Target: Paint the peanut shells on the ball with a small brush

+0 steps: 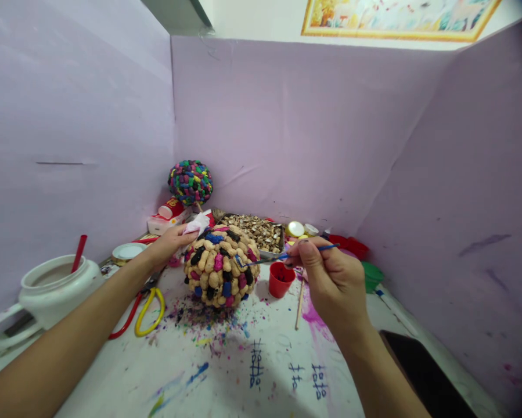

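A ball covered in unshelled peanuts [221,266] stands on the table, some peanuts painted blue, black and magenta, the rest bare tan. My left hand [170,247] is at its upper left side, fingers closed on a crumpled white tissue [197,224] pressed by the ball; the fingertips are partly hidden. In a pinch, my right hand [330,278] holds a thin blue paintbrush [278,257]. Its tip meets a peanut on the ball's right side, where a little blue shows. Just below the brush is a small red cup [281,280].
Scissors [150,313] and a white pot [60,284] lie left. Behind are a tray of peanut shells [256,232] and a fully painted ball [191,182]. A wooden stick [299,305], green bowl [371,277] and dark phone-like slab [421,371] are right. Purple panels surround the table.
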{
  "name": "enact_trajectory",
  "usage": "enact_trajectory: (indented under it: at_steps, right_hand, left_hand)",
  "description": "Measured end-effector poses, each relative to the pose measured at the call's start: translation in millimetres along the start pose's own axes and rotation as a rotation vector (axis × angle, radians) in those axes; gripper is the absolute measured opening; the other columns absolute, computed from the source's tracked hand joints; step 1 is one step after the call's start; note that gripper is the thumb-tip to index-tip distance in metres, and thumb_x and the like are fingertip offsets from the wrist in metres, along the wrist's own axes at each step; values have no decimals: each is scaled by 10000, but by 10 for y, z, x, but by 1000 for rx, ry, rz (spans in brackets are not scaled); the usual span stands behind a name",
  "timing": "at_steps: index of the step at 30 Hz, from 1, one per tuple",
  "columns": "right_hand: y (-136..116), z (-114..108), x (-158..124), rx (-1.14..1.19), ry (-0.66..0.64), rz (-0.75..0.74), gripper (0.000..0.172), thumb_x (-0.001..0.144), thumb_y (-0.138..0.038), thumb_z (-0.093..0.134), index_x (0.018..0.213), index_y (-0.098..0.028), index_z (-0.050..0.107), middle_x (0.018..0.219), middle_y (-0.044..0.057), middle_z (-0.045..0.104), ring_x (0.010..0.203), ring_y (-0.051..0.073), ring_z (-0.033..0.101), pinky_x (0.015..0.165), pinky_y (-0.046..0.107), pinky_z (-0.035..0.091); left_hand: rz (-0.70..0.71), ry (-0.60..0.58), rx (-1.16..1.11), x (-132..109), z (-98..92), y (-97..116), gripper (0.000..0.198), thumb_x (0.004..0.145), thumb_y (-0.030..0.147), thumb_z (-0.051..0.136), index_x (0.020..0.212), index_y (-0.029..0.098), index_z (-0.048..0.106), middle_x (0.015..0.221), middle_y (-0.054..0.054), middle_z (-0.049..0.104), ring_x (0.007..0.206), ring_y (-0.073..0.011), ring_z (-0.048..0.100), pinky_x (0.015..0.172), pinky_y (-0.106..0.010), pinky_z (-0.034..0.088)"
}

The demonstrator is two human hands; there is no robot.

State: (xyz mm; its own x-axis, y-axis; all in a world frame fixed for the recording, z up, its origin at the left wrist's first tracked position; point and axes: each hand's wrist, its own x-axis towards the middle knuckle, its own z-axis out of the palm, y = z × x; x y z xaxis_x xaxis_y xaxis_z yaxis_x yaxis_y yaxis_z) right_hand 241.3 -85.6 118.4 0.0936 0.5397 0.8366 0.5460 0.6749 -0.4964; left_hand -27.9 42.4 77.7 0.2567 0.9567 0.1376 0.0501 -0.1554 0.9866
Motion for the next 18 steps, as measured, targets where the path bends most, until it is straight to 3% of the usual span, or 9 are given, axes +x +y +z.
enact_trajectory:
  at_steps: [6, 13, 18]
  right_hand:
    - [32, 47, -35, 35, -30, -12, 248, 927, -269, 510, 760, -188, 674, 700, 3, 706, 633, 115, 676, 590, 233, 543]
    - [-16, -19, -5, -3, 1, -8, 262, 903, -247, 534, 679, -178, 651, 653, -8, 695, 532, 85, 654, 488, 178, 494]
    - [25, 8, -25, 26, 0, -17, 238, 923, -245, 516, 756, -184, 674, 699, -4, 706, 598, 96, 670, 558, 205, 529]
  left_hand:
    - [-10, -13, -10, 7, -4, -4, 536, 631, 506, 773, 1034, 160, 702, 869, -55, 773, 843, -304, 704, 794, -400, 540]
    - [0, -3, 8, 17, -17, -24, 532, 636, 507, 762, 1036, 161, 697, 886, -64, 772, 865, -314, 698, 822, -416, 531]
    - [-6, -4, 18, 22, -12, -29, 523, 640, 504, 752, 1035, 165, 697, 853, -54, 769, 841, -310, 701, 805, -417, 534]
